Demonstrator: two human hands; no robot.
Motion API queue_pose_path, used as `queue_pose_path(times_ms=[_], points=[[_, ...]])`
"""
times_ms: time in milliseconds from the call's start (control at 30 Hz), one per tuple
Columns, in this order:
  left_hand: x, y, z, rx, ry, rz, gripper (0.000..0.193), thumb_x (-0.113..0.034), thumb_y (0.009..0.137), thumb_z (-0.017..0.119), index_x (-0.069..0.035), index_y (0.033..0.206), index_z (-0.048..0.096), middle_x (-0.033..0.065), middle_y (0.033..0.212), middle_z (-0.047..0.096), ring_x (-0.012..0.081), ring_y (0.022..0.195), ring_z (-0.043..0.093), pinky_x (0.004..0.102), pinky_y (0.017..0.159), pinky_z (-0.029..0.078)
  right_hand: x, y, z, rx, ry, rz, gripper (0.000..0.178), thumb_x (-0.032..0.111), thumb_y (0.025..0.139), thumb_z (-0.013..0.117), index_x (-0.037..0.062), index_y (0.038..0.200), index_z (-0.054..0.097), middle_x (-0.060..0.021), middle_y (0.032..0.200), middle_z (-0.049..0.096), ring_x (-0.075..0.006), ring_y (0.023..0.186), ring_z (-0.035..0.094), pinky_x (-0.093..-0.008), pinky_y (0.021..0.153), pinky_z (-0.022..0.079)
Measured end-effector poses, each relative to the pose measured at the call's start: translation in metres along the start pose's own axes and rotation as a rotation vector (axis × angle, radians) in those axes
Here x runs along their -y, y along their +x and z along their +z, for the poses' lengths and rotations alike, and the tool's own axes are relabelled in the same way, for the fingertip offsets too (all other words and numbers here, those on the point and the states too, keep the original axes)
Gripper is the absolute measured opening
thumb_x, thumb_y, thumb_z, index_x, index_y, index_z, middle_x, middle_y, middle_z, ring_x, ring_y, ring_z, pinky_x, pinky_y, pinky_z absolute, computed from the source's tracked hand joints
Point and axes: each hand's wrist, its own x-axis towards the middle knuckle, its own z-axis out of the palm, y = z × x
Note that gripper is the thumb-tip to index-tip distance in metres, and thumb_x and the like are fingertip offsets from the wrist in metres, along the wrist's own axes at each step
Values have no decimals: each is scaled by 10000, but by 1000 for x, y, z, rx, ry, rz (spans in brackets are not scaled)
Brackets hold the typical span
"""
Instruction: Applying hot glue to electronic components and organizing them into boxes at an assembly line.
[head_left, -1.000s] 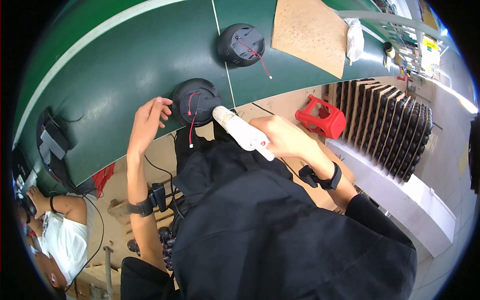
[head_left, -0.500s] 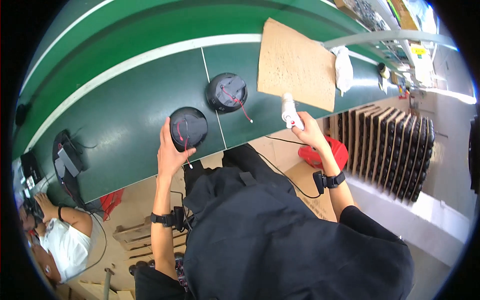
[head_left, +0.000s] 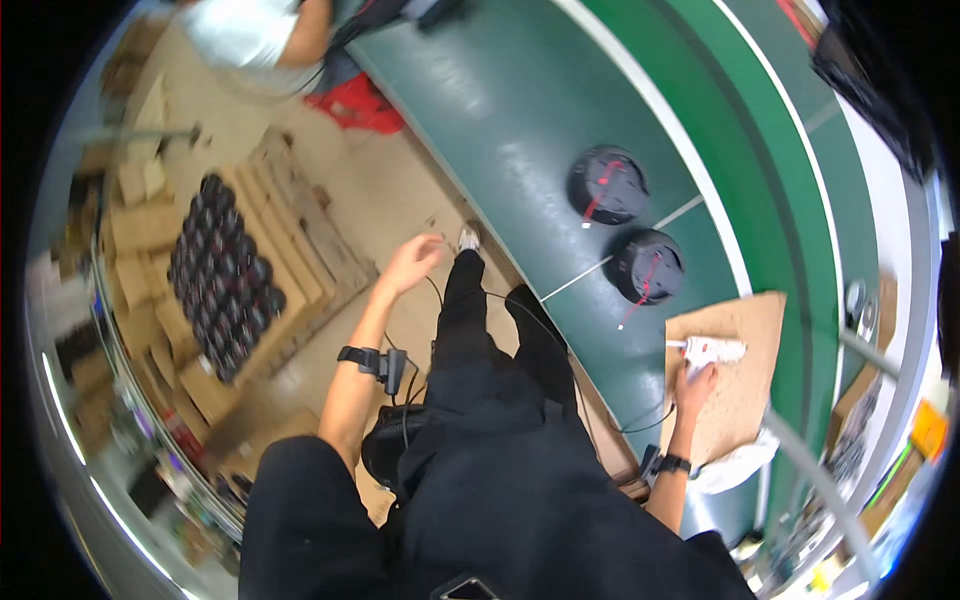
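Observation:
My right hand (head_left: 697, 385) is closed around the handle of a white glue gun (head_left: 714, 350), which is over the brown cardboard sheet (head_left: 735, 425) on the green table. A thin cable hangs near that wrist. My left hand (head_left: 412, 264) is off the table, above the floor, with nothing in it and its fingers apart, slightly blurred. Two round black housings with red wires stand side by side on the table: one housing (head_left: 622, 190) farther from the cardboard, the other housing (head_left: 655, 268) nearer to it. Neither hand touches them.
Left of me, a wooden pallet (head_left: 330, 240) bears cardboard and several black round parts (head_left: 225, 275). A person in a white top (head_left: 245, 30) is at the far left, near a red bag (head_left: 358, 105). A white plastic bag (head_left: 738, 468) lies beside the cardboard, near a curved grey rail (head_left: 825, 490).
The view has turned toward the left. My left hand has let go of a black housing and moved off the table. My right hand has carried the glue gun over the cardboard.

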Motion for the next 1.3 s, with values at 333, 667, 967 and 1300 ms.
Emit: queue_pose_path(times_ms=[333, 667, 967, 1300], points=[[292, -342, 25, -755, -819, -923, 252, -181, 879, 610, -48, 1082, 676, 166, 1038, 705, 259, 881, 695, 406, 807, 543, 107, -30, -79, 810, 539, -293, 166, 74, 974, 516, -2, 938, 660, -75, 781, 691, -164, 703, 690, -276, 617, 530], [356, -674, 129, -1569, 368, -1301, 397, -97, 852, 594, -84, 1248, 565, 122, 1271, 561, 319, 1211, 511, 446, 984, 466, 239, -145, 27, 1125, -152, -748, 216, 153, 986, 536, -2, 1072, 660, -90, 817, 714, -163, 692, 702, -264, 582, 541], [399, -766, 202, -1535, 244, -1473, 600, -99, 854, 611, -87, 1418, 409, 108, 1442, 409, 339, 1326, 391, 495, 1086, 361, 395, -265, 82, 1295, -303, -1172, 262, 143, 999, 482, 1, 1172, 618, -87, 856, 702, -155, 736, 685, -260, 609, 545], [376, -751, 196, -1351, 206, -1458, 470, -206, 826, 710, -110, 1244, 519, 159, 1239, 513, 373, 1154, 503, 493, 945, 433, 444, -374, 34, 1211, -329, -1384, 263, 117, 957, 505, 30, 1179, 615, -64, 875, 699, -141, 782, 668, -279, 675, 539]])
